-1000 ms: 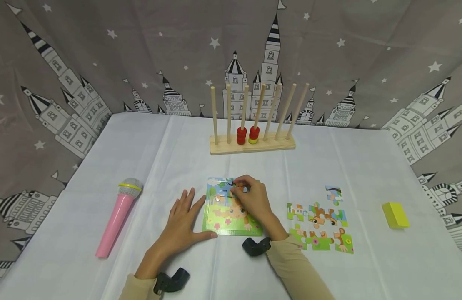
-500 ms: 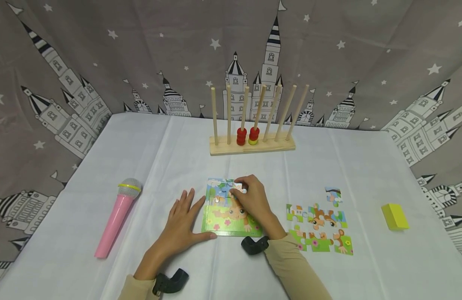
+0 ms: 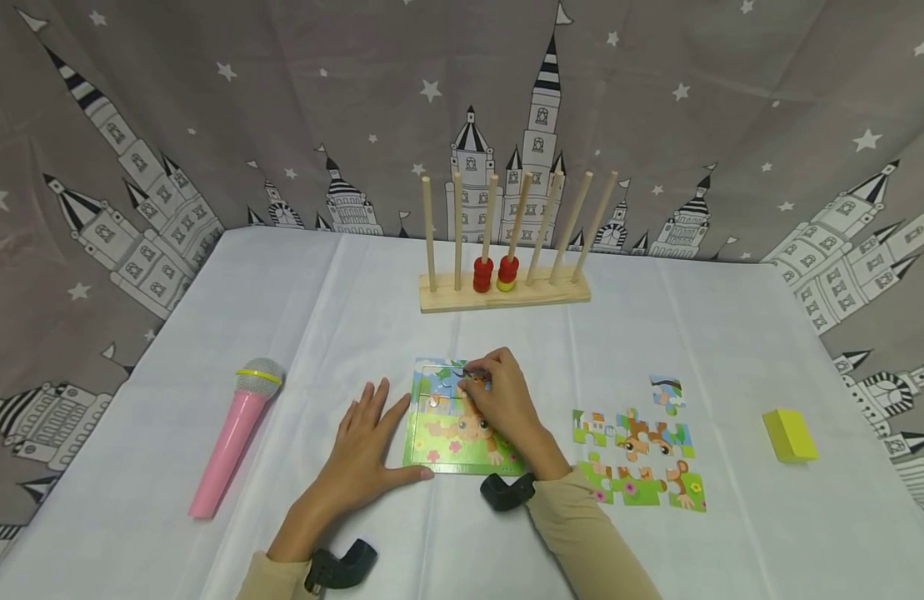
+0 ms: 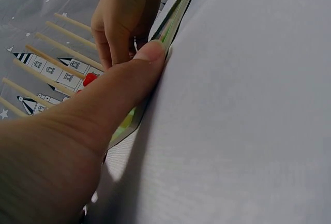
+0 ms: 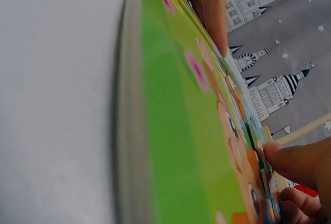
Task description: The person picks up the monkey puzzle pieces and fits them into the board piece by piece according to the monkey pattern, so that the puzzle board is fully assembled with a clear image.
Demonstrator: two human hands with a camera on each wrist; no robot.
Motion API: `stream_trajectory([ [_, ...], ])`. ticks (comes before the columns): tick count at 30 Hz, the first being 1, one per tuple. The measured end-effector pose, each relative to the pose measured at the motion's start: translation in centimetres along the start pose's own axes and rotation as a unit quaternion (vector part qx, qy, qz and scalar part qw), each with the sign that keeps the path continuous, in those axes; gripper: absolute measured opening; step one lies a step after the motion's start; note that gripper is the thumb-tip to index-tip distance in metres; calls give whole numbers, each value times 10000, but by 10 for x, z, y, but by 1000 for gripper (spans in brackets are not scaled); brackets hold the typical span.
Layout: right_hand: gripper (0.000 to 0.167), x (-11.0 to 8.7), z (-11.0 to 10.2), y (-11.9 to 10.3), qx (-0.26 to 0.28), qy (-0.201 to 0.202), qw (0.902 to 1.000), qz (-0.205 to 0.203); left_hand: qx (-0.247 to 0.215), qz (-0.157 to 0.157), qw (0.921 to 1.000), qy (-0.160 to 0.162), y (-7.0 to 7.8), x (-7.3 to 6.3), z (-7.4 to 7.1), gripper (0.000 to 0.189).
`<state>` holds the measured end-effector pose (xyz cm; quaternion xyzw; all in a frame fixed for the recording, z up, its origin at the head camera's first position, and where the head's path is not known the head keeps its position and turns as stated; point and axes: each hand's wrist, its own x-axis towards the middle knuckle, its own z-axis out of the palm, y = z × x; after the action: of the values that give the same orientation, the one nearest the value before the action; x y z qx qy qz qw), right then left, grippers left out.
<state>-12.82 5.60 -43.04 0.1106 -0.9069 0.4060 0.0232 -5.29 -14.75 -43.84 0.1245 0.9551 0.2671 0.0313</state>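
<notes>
A square jigsaw puzzle board with a green border and a monkey picture lies in the middle of the table. Over its upper part my right hand pinches a small puzzle piece between thumb and fingers. My left hand lies spread at the board's left side, its thumb at the lower left corner. In the left wrist view that thumb rests on the board's edge. Some pieces are set in the board's top left. Loose puzzle pieces lie grouped to the right, one apart above them.
A wooden peg stand with red and yellow beads stands behind the board. To the left lies a pink toy microphone, and a yellow block sits far right. A grey castle-print cloth hangs behind the white table.
The puzzle piece in my right fingers has tilted: half a second ago its pale face showed, now it does not. The right hand shifted slightly left; the left hand stayed in place.
</notes>
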Motion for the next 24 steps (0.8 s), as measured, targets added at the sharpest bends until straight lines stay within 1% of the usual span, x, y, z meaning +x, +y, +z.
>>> stream_trajectory([
  [8,23,-2,1,0,-315,53,9993,-168,33,-9,10000,-17,-1,0,1,99],
  [11,22,-3,1,-1,-566,113,9980,-267,20,-2,10000,-13,-1,0,1,99],
  [14,22,-4,1,-2,-972,245,9939,-456,1,-5,10000,-16,-1,0,0,99],
  [18,20,-7,2,-4,-1564,473,9835,-779,49,9,10000,-4,-2,0,1,99],
  [21,20,-9,3,-6,-1738,574,9785,-952,77,27,10000,19,-2,0,1,99],
  [24,21,-13,2,-9,-1698,501,9771,-1180,72,38,10000,38,-2,0,1,99],
])
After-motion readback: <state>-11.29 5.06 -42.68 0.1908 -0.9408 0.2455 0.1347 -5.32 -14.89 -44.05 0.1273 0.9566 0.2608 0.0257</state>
